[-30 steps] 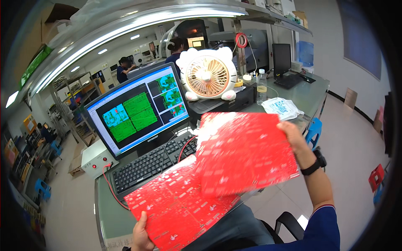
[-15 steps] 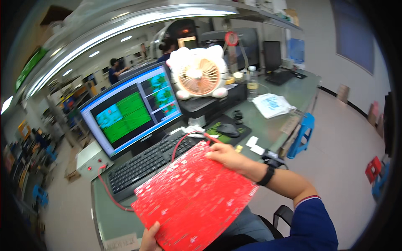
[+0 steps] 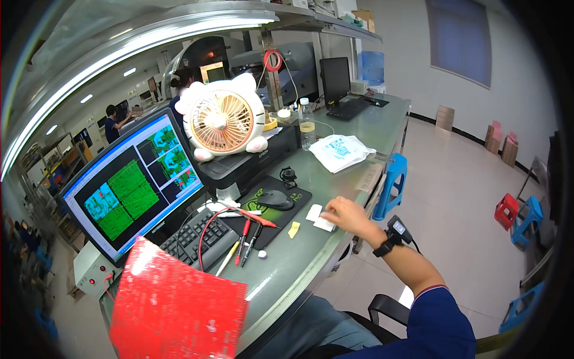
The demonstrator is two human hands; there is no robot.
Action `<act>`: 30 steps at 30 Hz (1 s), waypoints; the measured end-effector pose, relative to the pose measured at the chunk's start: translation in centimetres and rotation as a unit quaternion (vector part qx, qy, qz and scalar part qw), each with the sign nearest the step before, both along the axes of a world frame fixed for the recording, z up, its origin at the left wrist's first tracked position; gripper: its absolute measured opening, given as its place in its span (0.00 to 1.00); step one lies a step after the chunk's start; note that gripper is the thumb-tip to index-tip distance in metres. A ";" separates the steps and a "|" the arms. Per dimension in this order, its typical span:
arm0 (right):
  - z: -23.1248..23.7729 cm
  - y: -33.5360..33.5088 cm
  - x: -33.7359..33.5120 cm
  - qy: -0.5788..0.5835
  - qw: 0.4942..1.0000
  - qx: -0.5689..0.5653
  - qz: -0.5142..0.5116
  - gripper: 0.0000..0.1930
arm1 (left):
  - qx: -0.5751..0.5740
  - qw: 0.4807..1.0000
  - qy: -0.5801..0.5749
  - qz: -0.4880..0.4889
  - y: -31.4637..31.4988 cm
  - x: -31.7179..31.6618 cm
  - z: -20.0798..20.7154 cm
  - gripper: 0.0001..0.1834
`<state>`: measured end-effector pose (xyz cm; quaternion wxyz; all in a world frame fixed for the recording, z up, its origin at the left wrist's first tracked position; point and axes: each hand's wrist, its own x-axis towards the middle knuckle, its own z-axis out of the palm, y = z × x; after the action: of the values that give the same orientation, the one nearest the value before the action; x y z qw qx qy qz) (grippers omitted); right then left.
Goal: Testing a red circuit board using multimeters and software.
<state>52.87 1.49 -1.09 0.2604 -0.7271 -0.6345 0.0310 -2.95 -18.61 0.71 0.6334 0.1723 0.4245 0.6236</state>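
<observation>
Fingertips of my right hand (image 3: 347, 214) pressed down on a small white slip of paper (image 3: 324, 224) near the front edge of the surface (image 3: 335, 179); the grip was loose and flat, fingers curled slightly over the slip rather than pinched around it, so I touched it without lifting it. A second white slip (image 3: 313, 212) lay just beside it, toward the mouse pad. My right forearm stretched out from the lower right, the elbow low, the blue sleeve (image 3: 433, 326) pushed back, and a black wrist device (image 3: 391, 233) sat strapped just behind the hand.

My left hand stayed out of sight at the lower left, behind the big red circuit board (image 3: 176, 308), so I could not tell how its grip was set. That board stood tilted up at the near left corner of the surface, its upper edge close to the black keyboard (image 3: 194, 238).

Between the board and my right hand lay a red probe lead (image 3: 242, 239), a yellow pencil (image 3: 227, 258), and a small yellow scrap (image 3: 293, 229). A black mouse (image 3: 275, 199) rested on the dark mouse pad (image 3: 263, 221). Farther back stood the monitor (image 3: 134, 188) showing green layouts, a cat-shaped desk fan (image 3: 222, 119) on a black printer (image 3: 248, 161), a clear bottle (image 3: 306, 124), and a white plastic bag (image 3: 342, 151).
</observation>
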 end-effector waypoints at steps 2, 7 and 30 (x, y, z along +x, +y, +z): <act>-1.1 -1.0 -0.6 -0.020 0.987 0.127 0.092 0.19 | 0.023 0.995 0.063 0.067 0.2 1.4 2.0 0.26; -1.6 0.2 0.3 -0.064 0.986 0.118 0.098 0.21 | 0.108 0.951 0.232 0.172 -0.2 -0.3 1.4 0.28; -2.8 3.0 -0.5 0.410 0.900 0.051 0.143 0.09 | 0.074 0.969 0.153 0.177 -0.8 -3.3 -0.4 0.29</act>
<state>52.41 4.53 -3.92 0.5270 -0.5374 -0.5695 0.3303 -6.23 -19.40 0.35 0.4260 0.2340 0.4927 0.7218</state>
